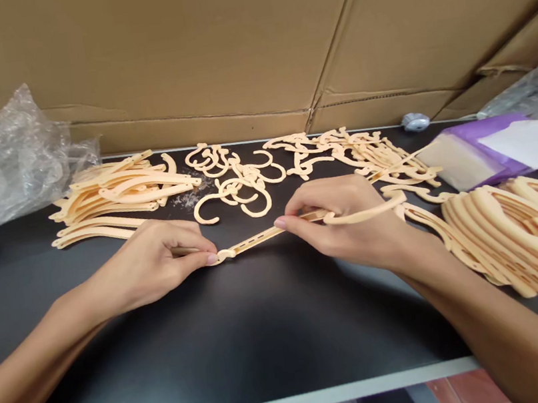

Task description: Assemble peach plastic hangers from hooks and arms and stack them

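Observation:
My left hand [166, 260] is closed in a pinch on the left end of a slim peach plastic hanger arm [254, 238], just above the black table [247, 326]. My right hand [347, 217] is closed round the other end of that arm together with a curved peach hanger piece [376, 210] that sticks out to the right. The two pieces meet between my hands at the table's middle.
Peach hanger arms [121, 193] are piled at the back left, loose hooks [236, 183] in the middle, more parts [362, 150] at the back right. A stack of finished hangers [526, 230] lies at the right. Cardboard wall behind, crumpled plastic bag [11, 166] left, purple-and-white pack [498, 144] right.

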Action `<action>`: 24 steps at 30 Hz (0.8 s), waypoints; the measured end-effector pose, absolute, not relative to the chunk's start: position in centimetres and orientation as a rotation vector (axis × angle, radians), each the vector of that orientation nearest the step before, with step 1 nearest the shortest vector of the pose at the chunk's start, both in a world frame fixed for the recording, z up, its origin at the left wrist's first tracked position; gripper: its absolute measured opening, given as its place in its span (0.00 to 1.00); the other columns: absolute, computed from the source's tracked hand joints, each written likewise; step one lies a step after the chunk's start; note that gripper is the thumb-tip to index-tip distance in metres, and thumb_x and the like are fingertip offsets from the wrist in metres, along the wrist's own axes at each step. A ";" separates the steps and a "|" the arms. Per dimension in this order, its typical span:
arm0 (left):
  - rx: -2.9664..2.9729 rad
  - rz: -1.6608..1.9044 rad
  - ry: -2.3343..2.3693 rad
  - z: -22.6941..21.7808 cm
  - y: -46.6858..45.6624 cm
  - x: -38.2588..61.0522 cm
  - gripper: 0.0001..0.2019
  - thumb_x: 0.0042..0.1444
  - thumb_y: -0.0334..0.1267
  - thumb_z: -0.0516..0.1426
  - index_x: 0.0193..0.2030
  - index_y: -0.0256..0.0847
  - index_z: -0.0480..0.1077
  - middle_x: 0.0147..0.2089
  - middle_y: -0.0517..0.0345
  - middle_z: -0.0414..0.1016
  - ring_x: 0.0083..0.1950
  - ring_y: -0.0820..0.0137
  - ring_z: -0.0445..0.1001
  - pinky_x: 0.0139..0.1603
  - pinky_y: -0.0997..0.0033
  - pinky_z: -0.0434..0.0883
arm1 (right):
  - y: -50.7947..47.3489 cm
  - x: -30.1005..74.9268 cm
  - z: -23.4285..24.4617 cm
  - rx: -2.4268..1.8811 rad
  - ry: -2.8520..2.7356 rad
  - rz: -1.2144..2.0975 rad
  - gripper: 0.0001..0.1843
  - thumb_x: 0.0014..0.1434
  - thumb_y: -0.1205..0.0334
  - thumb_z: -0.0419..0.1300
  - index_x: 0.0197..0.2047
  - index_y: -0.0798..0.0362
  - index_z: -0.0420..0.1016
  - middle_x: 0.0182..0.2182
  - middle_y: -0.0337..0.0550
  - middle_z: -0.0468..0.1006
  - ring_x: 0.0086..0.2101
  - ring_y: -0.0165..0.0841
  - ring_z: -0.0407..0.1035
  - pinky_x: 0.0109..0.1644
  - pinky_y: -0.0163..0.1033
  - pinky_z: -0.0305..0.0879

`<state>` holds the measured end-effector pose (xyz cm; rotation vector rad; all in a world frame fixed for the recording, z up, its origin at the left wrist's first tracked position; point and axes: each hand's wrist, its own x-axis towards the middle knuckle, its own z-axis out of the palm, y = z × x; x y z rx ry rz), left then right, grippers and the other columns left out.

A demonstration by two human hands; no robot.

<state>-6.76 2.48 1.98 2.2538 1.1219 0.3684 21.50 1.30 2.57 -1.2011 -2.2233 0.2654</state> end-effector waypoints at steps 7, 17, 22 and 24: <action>2.252 0.338 1.168 2.1 2.4 -6.7 0.13 0.63 0.45 0.59 0.33 0.45 0.82 0.33 0.63 0.80 0.30 0.75 0.74 0.30 0.77 0.64 | 1.5 21.5 2.5 -1.159 -2.238 0.276 0.08 0.60 0.65 0.65 0.28 0.55 0.79 0.24 0.39 0.79 0.26 0.29 0.69 0.31 0.35 0.57; 2.398 0.341 1.146 2.1 2.3 -6.7 0.13 0.65 0.42 0.57 0.33 0.44 0.81 0.33 0.62 0.79 0.29 0.75 0.72 0.31 0.75 0.63 | 1.7 21.8 2.6 -1.211 -2.241 0.386 0.11 0.61 0.62 0.63 0.27 0.54 0.79 0.21 0.37 0.77 0.23 0.27 0.67 0.29 0.34 0.56; 2.491 0.372 1.156 2.0 2.4 -6.9 0.13 0.66 0.42 0.56 0.35 0.44 0.81 0.33 0.62 0.79 0.30 0.74 0.72 0.32 0.74 0.62 | 1.6 21.5 2.7 -1.210 -2.225 0.469 0.12 0.61 0.62 0.62 0.26 0.54 0.78 0.19 0.36 0.74 0.21 0.26 0.63 0.27 0.34 0.53; 2.520 0.377 1.167 2.0 2.4 -7.0 0.13 0.66 0.42 0.56 0.35 0.44 0.81 0.33 0.62 0.78 0.30 0.75 0.72 0.32 0.74 0.61 | 1.6 21.4 2.7 -1.192 -2.217 0.476 0.12 0.61 0.63 0.62 0.25 0.54 0.77 0.18 0.35 0.73 0.20 0.25 0.61 0.26 0.34 0.52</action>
